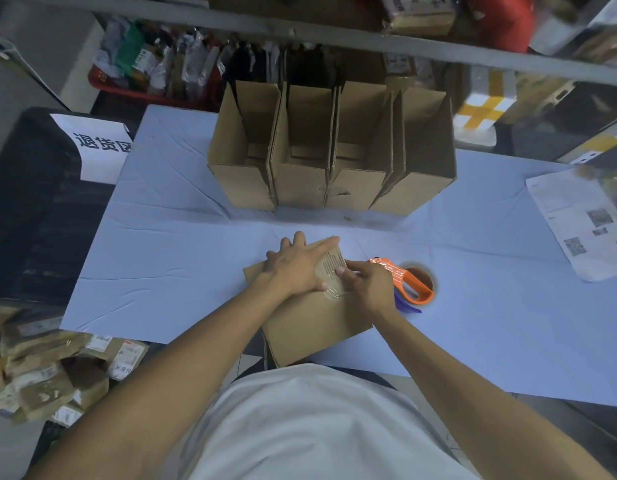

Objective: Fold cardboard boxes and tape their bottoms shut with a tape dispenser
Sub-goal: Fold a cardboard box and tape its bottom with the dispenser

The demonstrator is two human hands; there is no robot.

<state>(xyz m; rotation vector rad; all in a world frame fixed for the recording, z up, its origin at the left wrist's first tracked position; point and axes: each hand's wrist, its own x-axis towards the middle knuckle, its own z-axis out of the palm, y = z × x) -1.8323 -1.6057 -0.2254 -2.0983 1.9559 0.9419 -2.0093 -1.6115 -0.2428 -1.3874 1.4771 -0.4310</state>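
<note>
Lying at near table edge, cardboard box (310, 317), clear tape on top. Left hand (295, 268) flat, fingers spread wide, pressing it. Right hand (367, 287) curled, fingertips on tape. Orange tape dispenser (409, 282) just beside. Four folded boxes (329, 147) upright behind, on blue table (161, 244).

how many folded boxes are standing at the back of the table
4, side by side in a row: far left, second, third, far right. Others behind may be hidden.
</note>
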